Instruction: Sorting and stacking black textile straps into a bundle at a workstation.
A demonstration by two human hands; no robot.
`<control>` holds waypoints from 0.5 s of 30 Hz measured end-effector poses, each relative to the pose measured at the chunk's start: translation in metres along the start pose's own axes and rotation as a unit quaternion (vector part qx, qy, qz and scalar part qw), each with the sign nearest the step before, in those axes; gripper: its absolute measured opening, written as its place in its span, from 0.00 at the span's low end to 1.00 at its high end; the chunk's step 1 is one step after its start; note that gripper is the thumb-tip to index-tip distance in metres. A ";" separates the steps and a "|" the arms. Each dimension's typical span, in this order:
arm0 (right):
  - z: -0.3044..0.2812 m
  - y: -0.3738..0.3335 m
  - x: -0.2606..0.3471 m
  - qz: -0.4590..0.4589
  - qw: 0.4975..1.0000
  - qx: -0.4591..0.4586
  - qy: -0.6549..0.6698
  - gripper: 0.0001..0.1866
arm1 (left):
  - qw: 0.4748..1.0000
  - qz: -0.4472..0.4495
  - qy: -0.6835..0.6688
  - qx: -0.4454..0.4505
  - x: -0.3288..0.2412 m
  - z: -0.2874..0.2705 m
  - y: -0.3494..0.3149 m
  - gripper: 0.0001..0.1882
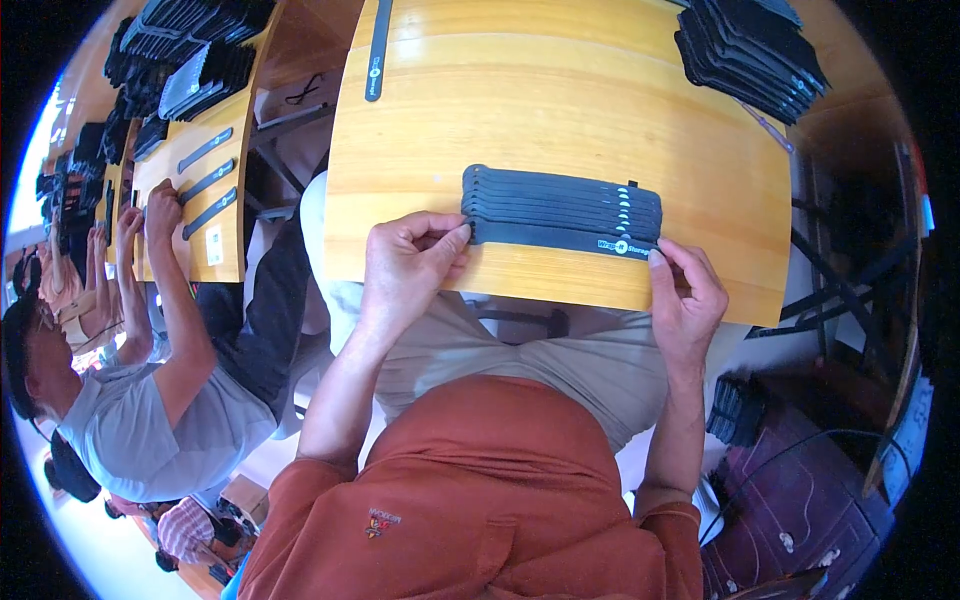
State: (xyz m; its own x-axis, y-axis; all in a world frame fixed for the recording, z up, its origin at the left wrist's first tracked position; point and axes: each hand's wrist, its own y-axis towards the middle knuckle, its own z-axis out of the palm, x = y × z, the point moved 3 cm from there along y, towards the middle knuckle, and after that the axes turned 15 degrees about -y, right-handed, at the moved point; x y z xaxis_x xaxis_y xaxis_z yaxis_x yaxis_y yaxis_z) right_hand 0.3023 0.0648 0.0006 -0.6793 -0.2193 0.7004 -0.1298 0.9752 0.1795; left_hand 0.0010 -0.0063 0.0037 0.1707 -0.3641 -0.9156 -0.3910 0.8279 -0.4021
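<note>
Your left hand (412, 252) and right hand (690, 295) pinch ends of front strap (545, 237). Strap row (545, 203) looks lined up; lone strap (379, 50), ten o'clock from row, not in it.

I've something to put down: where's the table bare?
The wooden table is bare between the single strap far left, black stack far right and row of straps. It's crowded nearer, with the left hand and right hand at the row's ends.

The fanned straps (560, 208) are dark blue-black, with white and pale green marks (622, 247) toward their right ends. The counter (560, 110) is yellow-brown wood grain. The near shirt (480, 430) is plain rust red; the trousers (430, 357) are light beige.
</note>
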 end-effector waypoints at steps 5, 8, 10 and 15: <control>-0.001 0.001 0.003 0.002 1.000 0.009 0.000 0.08 | 1.000 0.006 -0.004 0.003 0.001 -0.002 0.001 0.07; 0.000 0.001 0.005 0.006 1.000 0.004 0.012 0.08 | 1.000 -0.008 0.000 0.001 -0.002 -0.001 0.000 0.07; 0.000 0.002 0.004 0.004 1.000 0.006 0.003 0.08 | 1.000 -0.009 0.012 -0.002 -0.005 0.000 -0.001 0.07; -0.001 0.003 0.005 -0.005 1.000 0.006 -0.021 0.08 | 1.000 -0.003 0.012 0.000 -0.001 0.000 0.001 0.07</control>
State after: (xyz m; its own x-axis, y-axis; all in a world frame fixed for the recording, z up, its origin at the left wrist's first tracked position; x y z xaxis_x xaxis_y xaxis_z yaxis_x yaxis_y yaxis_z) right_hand 0.2996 0.0668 0.0052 -0.7081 -0.2286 0.6681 -0.1462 0.9731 0.1780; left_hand 0.0002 -0.0050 0.0045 0.1513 -0.3801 -0.9125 -0.3891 0.8257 -0.4085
